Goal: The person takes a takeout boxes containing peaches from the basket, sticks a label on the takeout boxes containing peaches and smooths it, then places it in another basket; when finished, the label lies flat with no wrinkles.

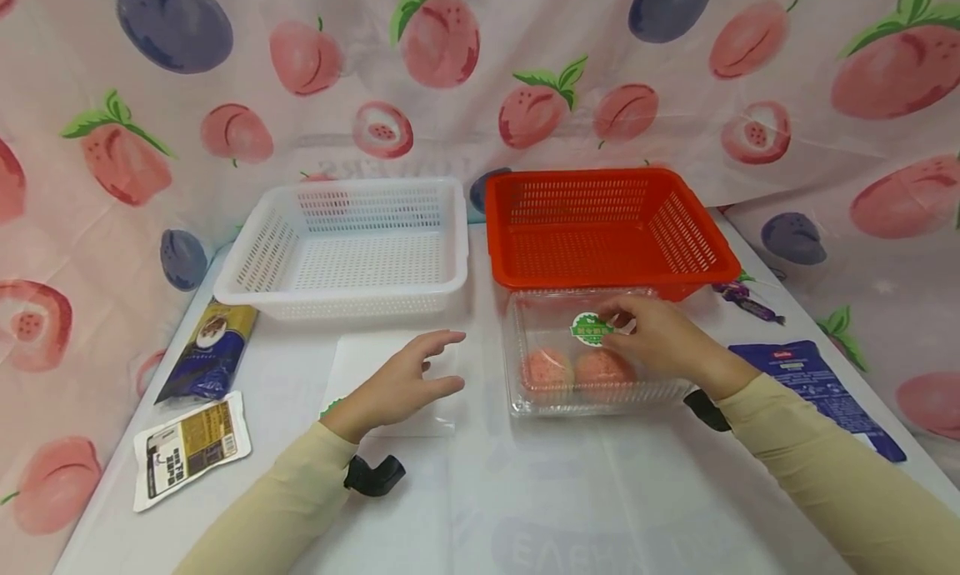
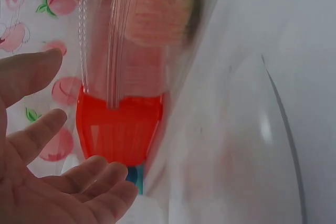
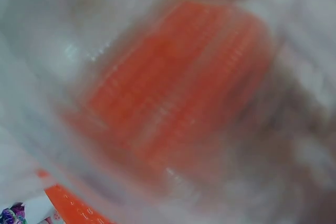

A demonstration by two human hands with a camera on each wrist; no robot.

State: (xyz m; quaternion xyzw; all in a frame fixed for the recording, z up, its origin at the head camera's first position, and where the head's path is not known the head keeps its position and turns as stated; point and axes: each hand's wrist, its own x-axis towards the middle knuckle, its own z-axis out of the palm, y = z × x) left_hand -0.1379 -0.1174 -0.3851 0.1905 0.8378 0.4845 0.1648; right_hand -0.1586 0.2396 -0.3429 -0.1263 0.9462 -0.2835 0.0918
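A clear plastic box (image 1: 540,308) with a green and white round sticker holds two pink round pastries (image 1: 550,369). My right hand (image 1: 660,342) is over the right part of its lid, thumb and fingers bent and apart beside the sticker. Whether the fingertips touch the lid, I cannot tell. Open and palm inward, my left hand (image 1: 405,383) hovers left of the box with nothing in it. Below it lies a flat, whitish, partly see-through thing (image 1: 427,425) with a green label edge, largely hidden. The right wrist view is mostly blurred.
Behind stand a white basket (image 1: 345,298) and a red basket (image 1: 615,282), side by side. At left lie a blue and gold packet (image 1: 210,354) and a white and brown pouch (image 1: 191,450). A dark blue packet (image 1: 813,392) and purple wrapped candies (image 1: 753,304) are at right.
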